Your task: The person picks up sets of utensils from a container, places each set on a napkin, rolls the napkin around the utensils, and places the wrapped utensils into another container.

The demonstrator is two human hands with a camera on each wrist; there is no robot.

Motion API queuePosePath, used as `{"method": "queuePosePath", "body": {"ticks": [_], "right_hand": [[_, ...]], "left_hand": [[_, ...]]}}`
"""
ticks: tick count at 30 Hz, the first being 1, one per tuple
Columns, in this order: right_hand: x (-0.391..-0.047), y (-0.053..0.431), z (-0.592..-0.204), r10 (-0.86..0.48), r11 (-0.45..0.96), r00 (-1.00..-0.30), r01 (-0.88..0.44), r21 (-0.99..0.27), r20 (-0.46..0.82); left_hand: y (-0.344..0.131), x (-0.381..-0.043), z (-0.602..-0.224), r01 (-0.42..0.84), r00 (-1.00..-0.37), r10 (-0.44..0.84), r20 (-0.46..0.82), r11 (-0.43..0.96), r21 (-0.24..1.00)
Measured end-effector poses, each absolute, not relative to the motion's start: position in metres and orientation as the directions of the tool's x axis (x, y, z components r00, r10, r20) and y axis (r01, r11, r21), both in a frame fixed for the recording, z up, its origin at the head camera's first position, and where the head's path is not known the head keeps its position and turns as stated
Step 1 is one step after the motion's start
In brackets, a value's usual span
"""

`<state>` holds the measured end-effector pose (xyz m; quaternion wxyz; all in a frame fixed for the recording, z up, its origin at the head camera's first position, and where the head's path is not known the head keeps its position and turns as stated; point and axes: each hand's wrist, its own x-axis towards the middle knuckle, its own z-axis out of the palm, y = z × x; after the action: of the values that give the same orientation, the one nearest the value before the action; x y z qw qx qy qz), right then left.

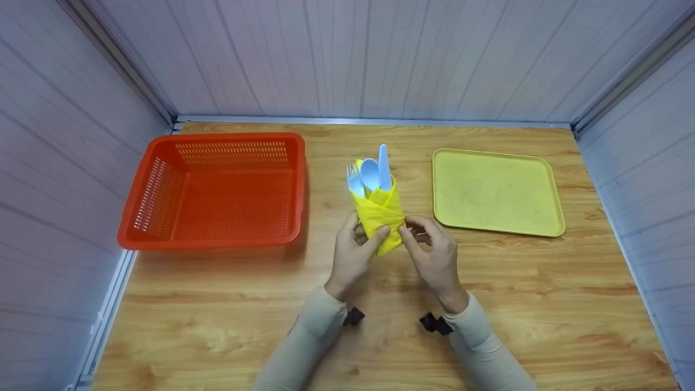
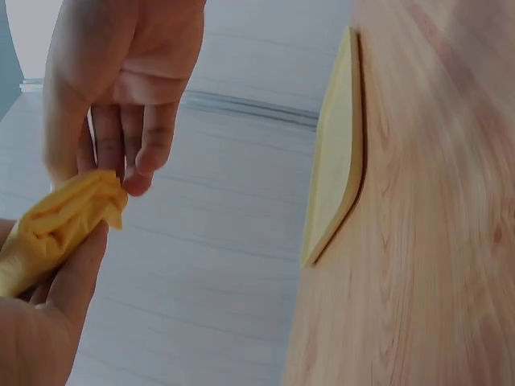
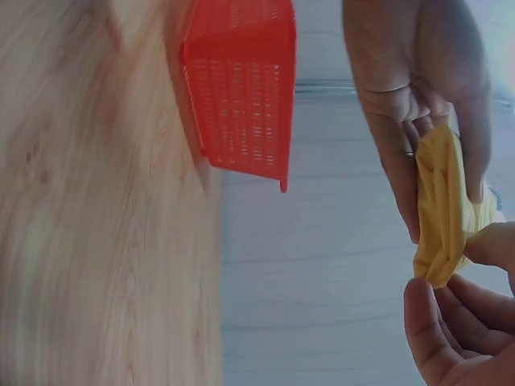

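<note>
A yellow napkin (image 1: 374,214) is wrapped round a light blue plastic fork (image 1: 355,180), spoon (image 1: 370,172) and knife (image 1: 384,167), whose upper ends stick out of its top. My left hand (image 1: 352,255) grips the bundle at its lower left, thumb across the front and fingers behind. With thumb and fingertips my right hand (image 1: 433,255) pinches the napkin's right edge. Both wrist views show the bundle held up above the table, its folded lower end (image 3: 438,209) between the two hands. The cutlery handles are hidden inside the napkin.
To the left stands a red plastic basket (image 1: 297,217) with slotted walls. A flat yellow tray (image 1: 497,193) lies at the right on the wooden table (image 1: 380,347). Pale panel walls (image 1: 347,60) enclose the back and both sides.
</note>
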<state>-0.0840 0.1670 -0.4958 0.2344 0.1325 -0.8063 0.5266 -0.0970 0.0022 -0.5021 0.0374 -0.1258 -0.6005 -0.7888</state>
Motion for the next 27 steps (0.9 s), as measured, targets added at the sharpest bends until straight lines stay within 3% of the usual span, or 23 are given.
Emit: {"method": "queuePosePath", "body": {"ticks": [7,12,20,27], "right_hand": [[-0.081,0.173,-0.497,-0.038,0.146,-0.951,-0.309,-0.940,0.306],[-0.078,0.178,-0.496,-0.082,0.084,-0.980,-0.187,-0.979,0.180],[-0.075,0.182,-0.497,-0.145,0.026,-0.980,-0.143,-0.989,0.137],[-0.073,0.180,-0.498,-0.057,-0.052,-0.985,-0.160,-0.986,0.163]], "left_hand": [[-0.017,-0.108,-0.500,0.085,-0.954,0.248,0.167,-0.312,0.946],[-0.025,-0.114,-0.499,0.014,-0.927,0.354,0.126,-0.303,0.953],[-0.030,-0.119,-0.501,-0.107,-0.876,0.480,0.040,-0.275,0.955],[-0.028,-0.121,-0.504,-0.095,-0.835,0.546,0.068,-0.265,0.959]]}}
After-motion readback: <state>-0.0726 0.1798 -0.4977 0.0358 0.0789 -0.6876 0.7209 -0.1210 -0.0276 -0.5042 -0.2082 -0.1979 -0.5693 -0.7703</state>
